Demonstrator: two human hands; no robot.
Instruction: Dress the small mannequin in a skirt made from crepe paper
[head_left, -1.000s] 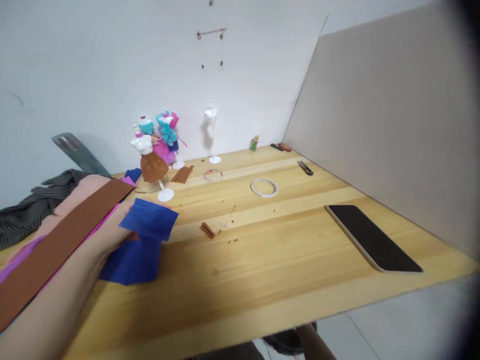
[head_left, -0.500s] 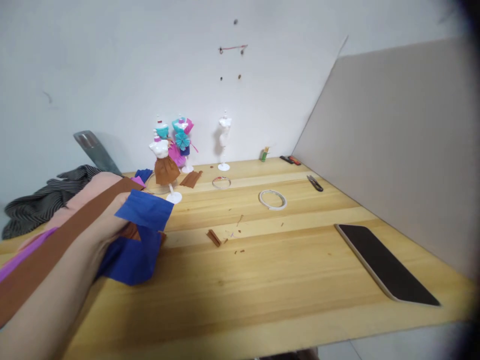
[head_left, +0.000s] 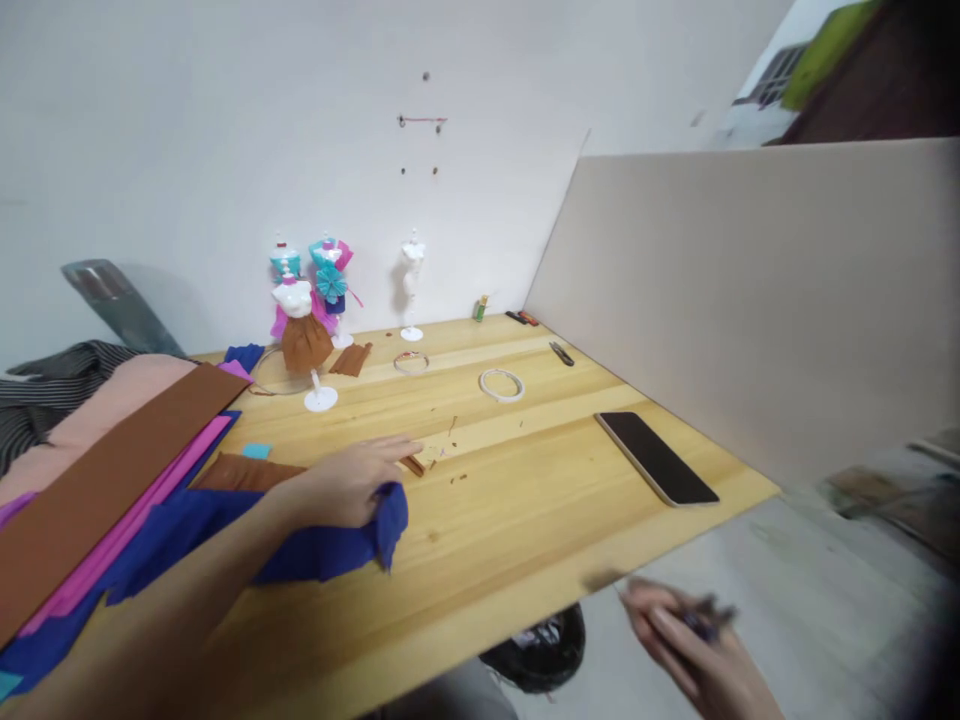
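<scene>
My left hand [head_left: 356,480] reaches over the table with fingers stretched forward. A strip of blue cloth [head_left: 322,552] runs under it, and one end curls up below the fingers, seemingly held by the thumb side. Just beyond the fingertips lies a small folded brown scrap [head_left: 412,464]. Off the table's front edge, my right hand [head_left: 679,635] is blurred by motion, its fingers closed around something dark and small that I cannot make out. A brown cloth piece [head_left: 244,474] lies behind the left wrist.
Dress forms [head_left: 306,340] in small outfits and a bare white form [head_left: 412,285] stand near the wall. A phone [head_left: 656,458], white ring [head_left: 502,385] and small snips [head_left: 561,353] lie right. Layered cloth [head_left: 112,475] covers the left. A black bin [head_left: 551,650] sits below.
The view has turned right. My left hand has moved from the left cloths toward the middle, lowering the blue cloth onto the table. My right hand has come into view.
</scene>
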